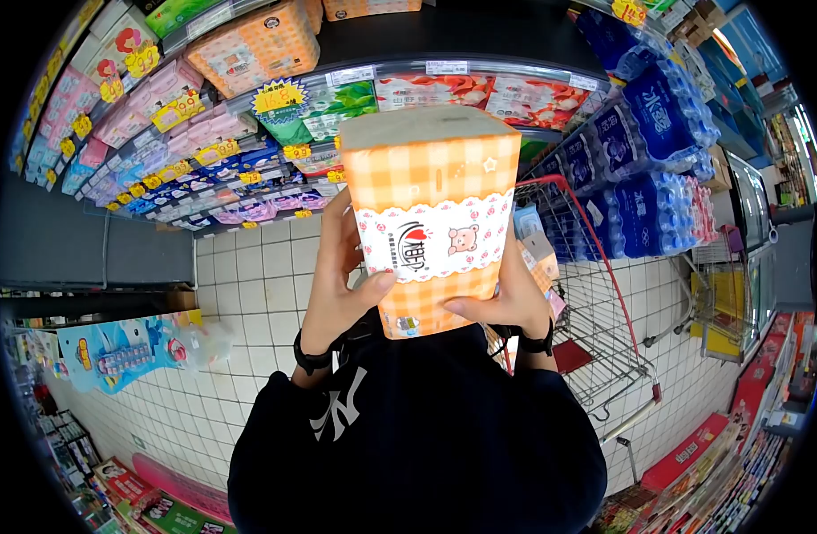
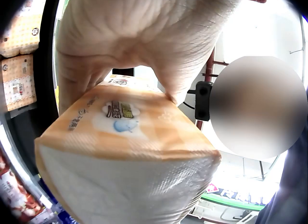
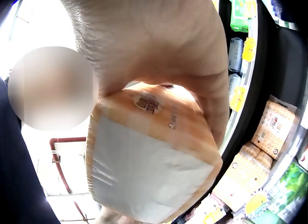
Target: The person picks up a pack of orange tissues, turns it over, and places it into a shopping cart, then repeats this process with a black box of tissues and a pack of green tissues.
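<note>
Both hands apart, clamped on 1 orange-check tissue pack (image 1: pixel 435 236) between them. Left hand (image 1: pixel 342 280) grips its left side, right hand (image 1: pixel 513 289) its right; 2 thumbs on the printed face. Pack reads 心相印, plus 1 heart, 1 bear. Its far edge overlaps the shelf (image 1: pixel 466 40) in head view; can't tell if touching. Tile floor (image 1: pixel 257 298) shows left of left hand. 1 wire cart (image 1: pixel 595 311) just right of right hand. Beyond it, at least 2 blue bottle packs (image 1: pixel 644 214), 冰露.
</note>
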{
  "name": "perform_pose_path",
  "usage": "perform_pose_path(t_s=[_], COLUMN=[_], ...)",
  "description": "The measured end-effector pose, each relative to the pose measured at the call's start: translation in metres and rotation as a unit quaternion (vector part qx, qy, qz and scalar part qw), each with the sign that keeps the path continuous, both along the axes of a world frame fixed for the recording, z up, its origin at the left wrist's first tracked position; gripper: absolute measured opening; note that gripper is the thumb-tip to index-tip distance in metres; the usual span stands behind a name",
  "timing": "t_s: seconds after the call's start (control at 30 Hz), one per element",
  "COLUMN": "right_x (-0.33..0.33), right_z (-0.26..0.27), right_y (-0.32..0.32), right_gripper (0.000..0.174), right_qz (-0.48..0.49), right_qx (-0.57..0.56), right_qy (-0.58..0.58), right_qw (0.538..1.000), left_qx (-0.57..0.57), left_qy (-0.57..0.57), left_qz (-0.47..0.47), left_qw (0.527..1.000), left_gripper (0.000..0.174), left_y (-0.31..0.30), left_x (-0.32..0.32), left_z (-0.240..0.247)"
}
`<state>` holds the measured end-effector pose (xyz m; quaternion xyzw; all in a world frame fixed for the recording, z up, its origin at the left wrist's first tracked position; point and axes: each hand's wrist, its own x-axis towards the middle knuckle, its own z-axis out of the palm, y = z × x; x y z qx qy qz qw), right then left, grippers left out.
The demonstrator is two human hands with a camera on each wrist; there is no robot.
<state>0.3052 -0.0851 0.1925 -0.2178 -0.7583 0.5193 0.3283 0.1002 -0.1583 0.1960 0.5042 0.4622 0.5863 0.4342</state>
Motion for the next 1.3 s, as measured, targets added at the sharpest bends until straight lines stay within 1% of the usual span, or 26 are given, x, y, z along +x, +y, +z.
perform_pose_path(t_s=[0.07,0.1,0.17,0.2,0.23,0.3,0.33,0.37,0.43,0.5,0.57,0.6,0.63,0.7,0.77,0.8,0.87,0.9,0.97,1.0,1.03,1.1,1.13,1.2,1.23,1.3], right_x=[0.0,0.001,0.001,0.004,0.01,0.027,0.038,0.05,0.078,0.113,0.155,0.178,0.193,0.197,0.209,0.212,0.209,0.211,0.202,0.205,0.204,0.199,0.195,0.187,0.19,0.209], right_z=[0.002,-0.003,-0.022,-0.027,-0.037,-0.076,-0.104,-0.133,-0.172,-0.24,-0.313,-0.354,-0.381,-0.392,-0.426,-0.436,-0.432,-0.441,-0.425,-0.424,-0.426,-0.423,-0.417,-0.4,-0.415,-0.498], right_y=[0.002,0.005,0.016,0.021,0.029,0.047,0.055,0.065,0.074,0.082,0.081,0.082,0.079,0.064,0.057,0.052,0.047,0.05,0.054,0.06,0.064,0.072,0.078,0.088,0.096,0.119], right_gripper=[0.111,0.111,0.106,0.103,0.103,0.096,0.089,0.083,0.075,0.068,0.061,0.06,0.059,0.064,0.071,0.074,0.077,0.075,0.075,0.077,0.082,0.081,0.081,0.081,0.081,0.074], right_qz=[-0.019,-0.023,-0.049,-0.063,-0.065,-0.117,-0.171,-0.223,-0.276,-0.386,-0.444,-0.478,-0.51,-0.528,-0.52,-0.511,-0.495,-0.51,-0.487,-0.47,-0.481,-0.503,-0.501,-0.463,-0.462,-0.421], right_qx=[-0.018,-0.019,-0.057,-0.063,-0.061,-0.127,-0.112,-0.096,-0.225,-0.202,-0.208,-0.225,-0.242,-0.257,-0.303,-0.348,-0.431,-0.459,-0.435,-0.462,-0.458,-0.474,-0.472,-0.441,-0.439,-0.271], right_qy=[-0.016,-0.015,0.034,0.031,0.032,0.044,0.031,0.019,0.025,0.014,0.016,-0.003,-0.021,-0.004,0.012,0.012,0.022,-0.005,-0.018,-0.067,-0.035,-0.037,-0.036,-0.157,-0.157,-0.135], right_qw=[1.0,0.999,0.997,0.996,0.995,0.984,0.978,0.97,0.934,0.9,0.871,0.849,0.825,0.81,0.798,0.786,0.754,0.727,0.757,0.749,0.747,0.721,0.725,0.752,0.754,0.855], left_qx=[-0.024,-0.025,-0.068,-0.05,-0.042,-0.053,-0.05,-0.065,-0.074,-0.11,-0.106,-0.115,-0.125,-0.122,-0.136,-0.136,-0.134,-0.137,-0.127,-0.126,-0.125,-0.118,-0.127,-0.134,-0.124,-0.111], left_qy=[-0.01,-0.008,0.029,0.051,0.113,0.183,0.184,0.162,0.14,0.147,0.147,0.151,0.154,0.157,0.16,0.158,0.159,0.158,0.155,0.149,0.143,0.14,0.135,0.128,0.125,0.122], left_qz=[0.006,0.001,-0.005,-0.005,0.002,-0.009,-0.007,-0.015,-0.017,-0.034,-0.022,-0.023,-0.023,-0.013,-0.021,-0.021,-0.015,-0.017,-0.009,-0.007,-0.006,0.001,0.003,0.008,0.008,0.01], left_qw=[1.0,1.0,0.997,0.997,0.993,0.982,0.982,0.985,0.987,0.982,0.983,0.982,0.98,0.98,0.978,0.978,0.978,0.978,0.98,0.981,0.982,0.983,0.983,0.983,0.984,0.986], left_gripper=[0.078,0.078,0.067,0.057,0.049,0.044,0.044,0.042,0.04,0.036,0.036,0.036,0.036,0.036,0.036,0.036,0.035,0.035,0.035,0.035,0.034,0.034,0.034,0.034,0.034,0.033], left_y=[0.005,0.009,0.02,0.023,0.025,0.025,0.025,0.023,0.02,0.017,0.013,0.011,0.01,0.009,0.009,0.009,0.011,0.011,0.013,0.014,0.015,0.016,0.017,0.02,0.021,0.023], left_x=[0.004,0.004,0.003,0.001,-0.002,-0.014,-0.018,-0.021,-0.029,-0.038,-0.046,-0.049,-0.053,-0.059,-0.066,-0.068,-0.071,-0.073,-0.076,-0.077,-0.079,-0.083,-0.085,-0.092,-0.097,-0.11], left_z=[-0.001,-0.004,-0.017,-0.026,-0.026,-0.031,-0.032,-0.032,-0.037,-0.046,-0.052,-0.056,-0.059,-0.065,-0.072,-0.072,-0.073,-0.074,-0.077,-0.078,-0.078,-0.078,-0.079,-0.081,-0.083,-0.088])
